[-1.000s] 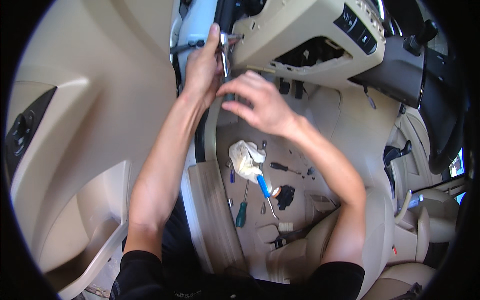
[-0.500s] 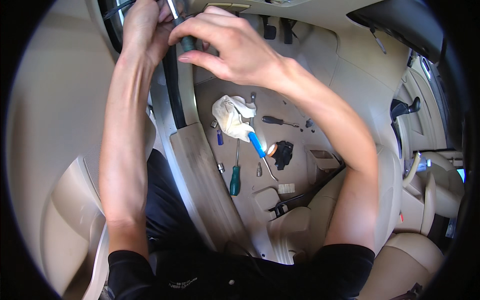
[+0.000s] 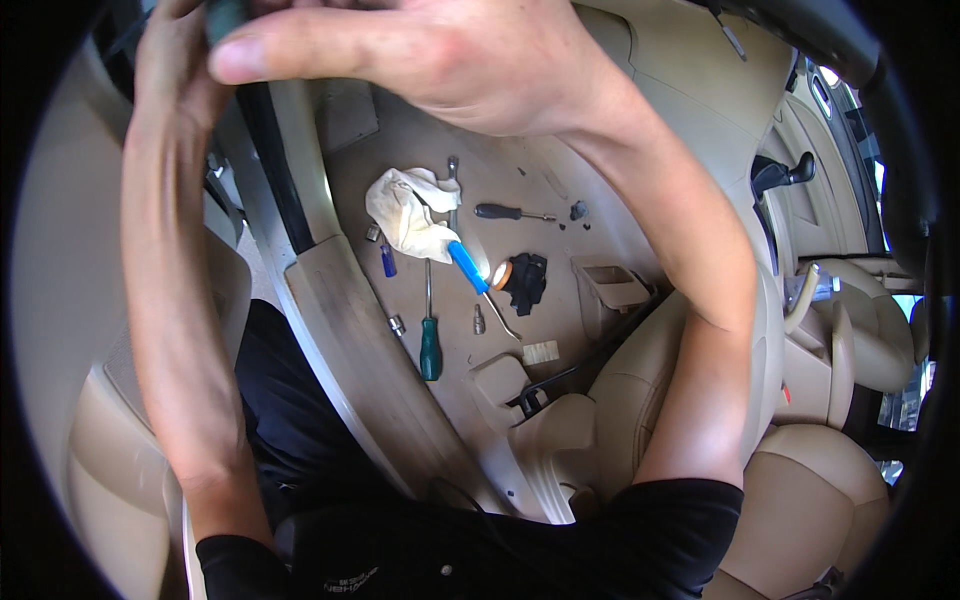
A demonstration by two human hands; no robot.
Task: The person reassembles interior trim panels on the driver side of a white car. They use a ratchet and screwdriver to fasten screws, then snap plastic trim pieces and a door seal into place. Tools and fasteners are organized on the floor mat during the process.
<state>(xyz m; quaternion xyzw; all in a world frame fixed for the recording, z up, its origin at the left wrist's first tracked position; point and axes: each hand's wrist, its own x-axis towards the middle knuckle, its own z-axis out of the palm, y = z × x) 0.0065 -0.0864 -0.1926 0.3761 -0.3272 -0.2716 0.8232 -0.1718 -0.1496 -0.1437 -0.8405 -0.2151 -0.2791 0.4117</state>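
At the upper left edge my right hand [image 3: 440, 60] is closed, its thumb pressed near the dark green handle of a screwdriver [image 3: 226, 16]. The tool's shaft and tip lie outside the picture. Beside it, my left hand [image 3: 178, 50] reaches up close to the door opening; its fingers are cut off by the top edge. Below the hands on the car floor lie a white cloth glove [image 3: 405, 215], a green-handled screwdriver [image 3: 430, 345], a blue-handled hooked pick [image 3: 468, 268] and a dark-handled driver [image 3: 505, 212].
Small metal sockets [image 3: 478, 320], a blue-purple bit [image 3: 388, 261] and a black strapped item with a round lamp-like part [image 3: 525, 284] also lie there. The door sill [image 3: 340, 320] runs along the left. A beige seat [image 3: 640, 380] stands at right, the steering wheel [image 3: 850, 50] above.
Both hands have moved up and left in the picture, with the screwdriver now mostly out of view. The floor and its tools appear shifted left as the view turned.
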